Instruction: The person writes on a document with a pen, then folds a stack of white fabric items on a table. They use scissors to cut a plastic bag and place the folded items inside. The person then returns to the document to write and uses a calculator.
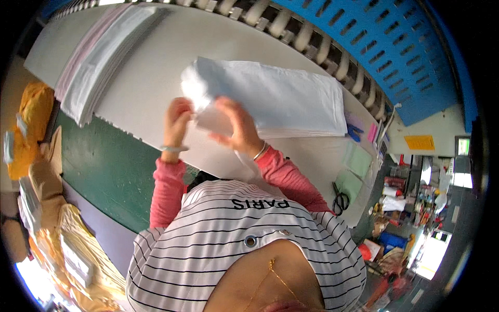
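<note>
A stack of thin white sheets, perhaps plastic bags [280,99], lies flat on the pale table in front of me. Its left end is lifted and crumpled, and smeared by motion. At that raised end, my left hand [178,117] has its fingers closed on the edge of the top white sheet. My right hand [237,125] is just to the right, over the stack's near left corner, thumb and fingers apart. It seems to hold nothing, though blur hides its fingertips.
A long folded pile of white and pinkish sheets [106,60] lies at the far left of the pale table [140,93]. Black scissors [340,200] and pale green sheets [357,161] are at the right. A blue slotted panel [379,47] and a row of rollers [304,36] border the back.
</note>
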The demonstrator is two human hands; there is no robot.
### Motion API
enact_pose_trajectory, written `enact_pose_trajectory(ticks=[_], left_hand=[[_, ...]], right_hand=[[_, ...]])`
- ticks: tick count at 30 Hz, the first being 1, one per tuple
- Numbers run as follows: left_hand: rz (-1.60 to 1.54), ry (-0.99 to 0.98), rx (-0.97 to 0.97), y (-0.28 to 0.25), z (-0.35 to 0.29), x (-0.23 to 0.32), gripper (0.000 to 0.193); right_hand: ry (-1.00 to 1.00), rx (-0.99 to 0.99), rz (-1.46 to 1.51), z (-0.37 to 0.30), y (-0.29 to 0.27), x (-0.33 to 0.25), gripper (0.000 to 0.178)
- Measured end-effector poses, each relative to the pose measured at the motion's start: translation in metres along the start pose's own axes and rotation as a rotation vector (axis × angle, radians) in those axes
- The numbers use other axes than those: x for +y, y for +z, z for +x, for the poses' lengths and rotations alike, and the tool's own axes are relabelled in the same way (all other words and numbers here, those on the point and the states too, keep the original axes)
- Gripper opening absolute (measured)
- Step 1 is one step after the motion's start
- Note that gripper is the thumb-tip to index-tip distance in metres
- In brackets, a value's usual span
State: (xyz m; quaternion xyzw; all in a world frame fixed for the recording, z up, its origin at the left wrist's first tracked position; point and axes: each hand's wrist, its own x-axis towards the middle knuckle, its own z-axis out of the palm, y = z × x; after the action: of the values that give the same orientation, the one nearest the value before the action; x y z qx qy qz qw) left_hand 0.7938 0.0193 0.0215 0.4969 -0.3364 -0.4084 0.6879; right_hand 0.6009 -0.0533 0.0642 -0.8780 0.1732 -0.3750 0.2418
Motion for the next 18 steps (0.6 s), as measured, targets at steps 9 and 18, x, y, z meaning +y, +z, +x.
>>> enact_pose_trajectory(ticks=[9,18], left_hand=[[0.438,0.021,0.023,-0.014,-0.002,0.042,0.015],[0.336,-0.841,-0.758,0.069,-0.062,-0.011,0.07]], right_hand=[[0.599,0.011,-0.196,-0.111,-0.007,-0.031,0.03],[0.795,-0.261,1.082,-0.102,-0.047,-0.069,0.026]])
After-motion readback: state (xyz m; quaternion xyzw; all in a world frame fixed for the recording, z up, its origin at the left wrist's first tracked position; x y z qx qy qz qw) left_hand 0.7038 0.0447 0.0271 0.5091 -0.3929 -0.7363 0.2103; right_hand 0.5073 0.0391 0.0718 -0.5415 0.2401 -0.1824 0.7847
